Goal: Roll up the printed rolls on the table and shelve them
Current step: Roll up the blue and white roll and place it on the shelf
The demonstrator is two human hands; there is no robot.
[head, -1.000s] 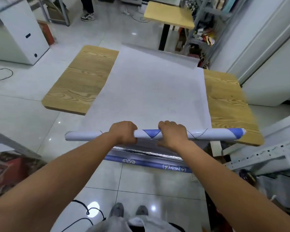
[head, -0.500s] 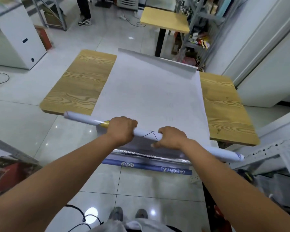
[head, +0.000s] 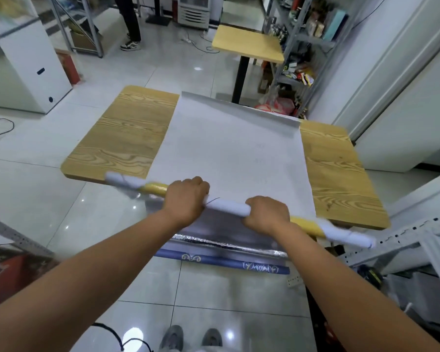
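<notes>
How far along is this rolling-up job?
Done: one roll is wound tight. In hand: the left hand and right hand both grip it, tilted, above the near edge of the table. Left: a white sheet lies flat across the table, a blue printed roll sits lower down, and shelving remains.

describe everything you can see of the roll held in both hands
The roll is a long thin white tube, paper-like, with a yellow band toward each end and a thin dark line mid-length. It slants over the near edge of the white sheet on the table, ends blurred. The left hand and right hand grip it.
</notes>
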